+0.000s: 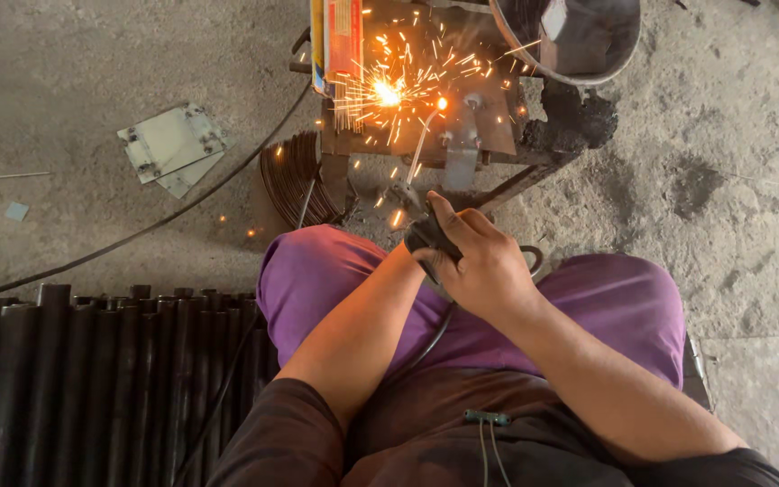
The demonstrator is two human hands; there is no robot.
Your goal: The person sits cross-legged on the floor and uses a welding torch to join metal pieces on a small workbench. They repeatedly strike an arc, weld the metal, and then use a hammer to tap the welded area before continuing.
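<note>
I saw metal bucket at 1 o'clock, contents unclear | right hand clamped on electrode holder | welding rod ran toward 12 | left hand hidden, grip unknown

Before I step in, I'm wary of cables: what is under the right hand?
Under the right hand is a dark holder with a welding rod, and a black cable crossing the purple trousers. The left hand is covered by the right.
</note>
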